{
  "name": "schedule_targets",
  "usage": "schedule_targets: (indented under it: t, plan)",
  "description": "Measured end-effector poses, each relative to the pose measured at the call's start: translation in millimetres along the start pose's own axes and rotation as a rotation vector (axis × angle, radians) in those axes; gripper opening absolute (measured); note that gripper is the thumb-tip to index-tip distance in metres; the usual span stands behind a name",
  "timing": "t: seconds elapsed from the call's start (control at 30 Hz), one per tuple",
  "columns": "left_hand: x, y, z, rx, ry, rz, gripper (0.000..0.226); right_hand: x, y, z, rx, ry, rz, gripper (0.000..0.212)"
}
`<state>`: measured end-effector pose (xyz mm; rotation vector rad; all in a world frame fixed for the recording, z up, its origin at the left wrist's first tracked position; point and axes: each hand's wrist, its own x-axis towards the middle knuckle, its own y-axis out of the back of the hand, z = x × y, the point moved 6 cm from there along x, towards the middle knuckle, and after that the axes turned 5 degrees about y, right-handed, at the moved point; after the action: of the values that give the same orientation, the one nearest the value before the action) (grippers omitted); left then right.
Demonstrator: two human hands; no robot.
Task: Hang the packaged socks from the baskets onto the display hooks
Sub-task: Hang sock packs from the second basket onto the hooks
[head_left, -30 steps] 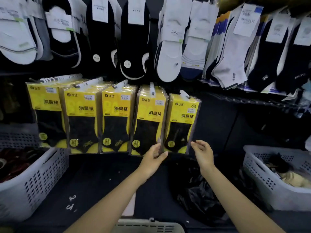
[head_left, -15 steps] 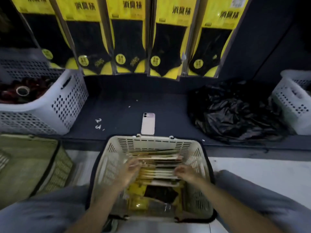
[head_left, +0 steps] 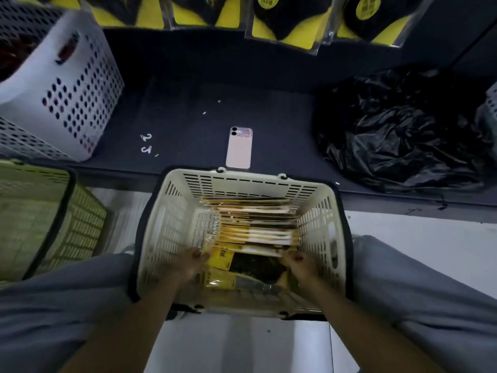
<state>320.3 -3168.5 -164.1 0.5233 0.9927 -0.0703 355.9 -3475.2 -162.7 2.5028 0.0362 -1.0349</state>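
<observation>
The left hand (head_left: 192,262) is curling its fingers on the left edge of the front sock pack (head_left: 252,266), and the right hand (head_left: 300,263) is pinching the right edge of the same pack; the picture is a little blurred there, so I cannot tell if more packs are also in the grip. This pack is yellow with a black sock showing, and it is leaning toward the person. Behind it, the row of sock packs (head_left: 255,227) is standing on edge, close together, filling the far half of the cream basket (head_left: 242,175). The basket is sitting on the pale floor between the person's grey trouser legs (head_left: 430,292). Just beyond its far rim, a pink phone (head_left: 240,148) is lying face down on the dark shelf (head_left: 188,103). On this shelf a white perforated basket (head_left: 67,84) is standing at the left and a crumpled black plastic bag (head_left: 398,125) is lying at the right. A green basket (head_left: 53,211) is standing on the floor at the left. Above the shelf, hanging sock packs (head_left: 282,25) are showing their lower ends.
</observation>
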Motion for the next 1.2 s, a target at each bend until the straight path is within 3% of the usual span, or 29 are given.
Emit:
schedule_targets:
  t: [0.13,0.2,0.33,0.5,0.7,0.93,1.1,1.2]
  plan:
    - [9,-7,9,-0.224,0.097,0.076,0.049,14,0,6,0.104,-0.178,0.064,0.051]
    - [11,-6,15,-0.379,0.110,0.154,0.045,20,-5,5,0.149,-0.225,0.060,0.056]
    - [17,-12,23,-0.509,0.142,0.160,0.033,34,-10,6,0.250,-0.253,0.105,0.054]
    - [22,-17,24,-0.538,0.179,0.140,0.036,49,-16,16,0.357,-0.311,0.076,0.056]
    - [16,-16,18,-0.600,0.153,0.167,0.039,41,-12,16,0.437,-0.273,0.143,0.025]
    - [-13,-6,13,-0.713,0.212,0.124,0.039,-12,2,-6,0.553,-0.152,0.202,0.020]
    - [-47,3,15,-0.687,0.189,0.116,0.026,-63,30,-41,0.571,0.128,0.276,0.023]
    - [-69,13,26,-0.796,0.111,0.084,0.028,-92,46,-69,0.624,0.319,0.275,0.028]
